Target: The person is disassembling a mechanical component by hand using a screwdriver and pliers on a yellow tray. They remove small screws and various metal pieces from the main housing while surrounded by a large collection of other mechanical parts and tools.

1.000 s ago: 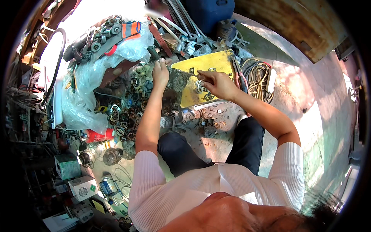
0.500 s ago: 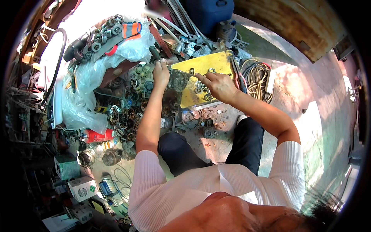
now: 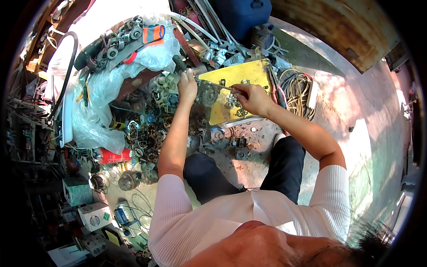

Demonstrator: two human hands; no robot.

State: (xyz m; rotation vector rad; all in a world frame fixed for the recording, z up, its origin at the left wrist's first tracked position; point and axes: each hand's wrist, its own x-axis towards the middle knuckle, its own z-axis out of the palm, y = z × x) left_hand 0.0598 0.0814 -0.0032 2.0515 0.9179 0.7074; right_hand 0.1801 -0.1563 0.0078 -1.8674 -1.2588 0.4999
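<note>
Centrally, left hand (image 3: 187,86) clasps a dark rounded handle (image 3: 179,62); right hand (image 3: 253,99) pinches a thin metal rod (image 3: 225,87) crossing the left edge of a yellow board (image 3: 238,69).

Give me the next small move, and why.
I'd probably have the right hand gently turn the thin rod: its thumb and fingers pinch one end, while the closed left hand seems to hold the other.

Panel (image 3: 252,71) between plastic sheeting (image 3: 95,118), left, and cable bundle (image 3: 294,91), right, with canister (image 3: 240,18) behind.
</note>
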